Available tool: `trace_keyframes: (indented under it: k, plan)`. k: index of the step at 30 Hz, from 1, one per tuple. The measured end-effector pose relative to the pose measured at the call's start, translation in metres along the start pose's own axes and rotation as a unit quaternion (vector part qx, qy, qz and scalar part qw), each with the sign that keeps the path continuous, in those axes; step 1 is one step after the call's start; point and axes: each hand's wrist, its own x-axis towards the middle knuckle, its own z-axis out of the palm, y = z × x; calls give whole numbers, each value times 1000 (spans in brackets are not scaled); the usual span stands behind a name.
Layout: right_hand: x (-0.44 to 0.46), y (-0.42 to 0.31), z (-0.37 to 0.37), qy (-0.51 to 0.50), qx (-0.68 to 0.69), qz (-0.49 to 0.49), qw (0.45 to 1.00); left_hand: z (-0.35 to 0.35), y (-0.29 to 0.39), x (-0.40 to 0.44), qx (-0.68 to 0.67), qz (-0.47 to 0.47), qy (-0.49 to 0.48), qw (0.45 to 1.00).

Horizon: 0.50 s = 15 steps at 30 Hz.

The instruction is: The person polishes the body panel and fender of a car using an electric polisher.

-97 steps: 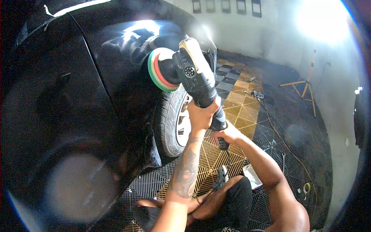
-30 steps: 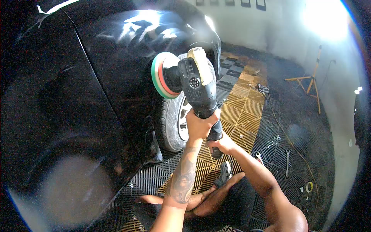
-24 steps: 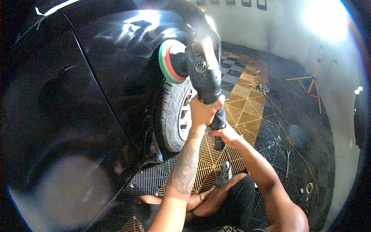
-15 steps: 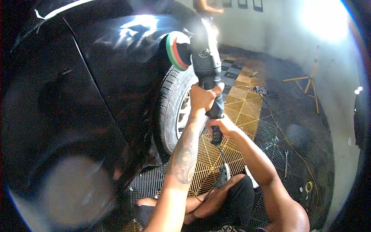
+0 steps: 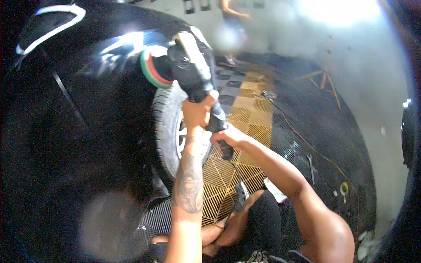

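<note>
Both my hands are closed around a black car polisher (image 5: 186,68). My left hand (image 5: 197,113) wraps its body just behind the head, and my right hand (image 5: 228,136) grips the rear handle, where the cord comes out. At the polisher's front, a round pad (image 5: 152,70) with green, white and red layers is tilted toward the glossy dark car panel (image 5: 96,92). It lies at or very near the panel above the wheel arch; I cannot tell whether they touch. Below the pad stands the car's wheel (image 5: 169,131) with its tyre and light rim.
Another person (image 5: 232,22) stands at the back by the wall. To the right are a yellow tripod stand (image 5: 324,83), a long cord (image 5: 307,136), a wrench (image 5: 311,170) and a tape roll (image 5: 344,189) on the grated tile floor (image 5: 219,184). My crossed legs are below.
The polisher and both hands appear further left in the view and tilt more to the left. The camera view has also shifted, with more of the person at the back showing.
</note>
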Motion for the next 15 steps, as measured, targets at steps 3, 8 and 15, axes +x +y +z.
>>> trace_keyframes:
  k: [3, 8, 15]
  plan:
    - [-17, -25, 5, 43, -50, 54, 996, -1, -1, 12, 7, -15, -49, 999]
    - [-18, -22, 14, 32, 52, 74, 995, -6, 30, -10, -154, -8, -32, 987]
    - [-33, -34, 34, -46, 43, 102, 993, -44, 45, -39, -126, -13, -29, 992]
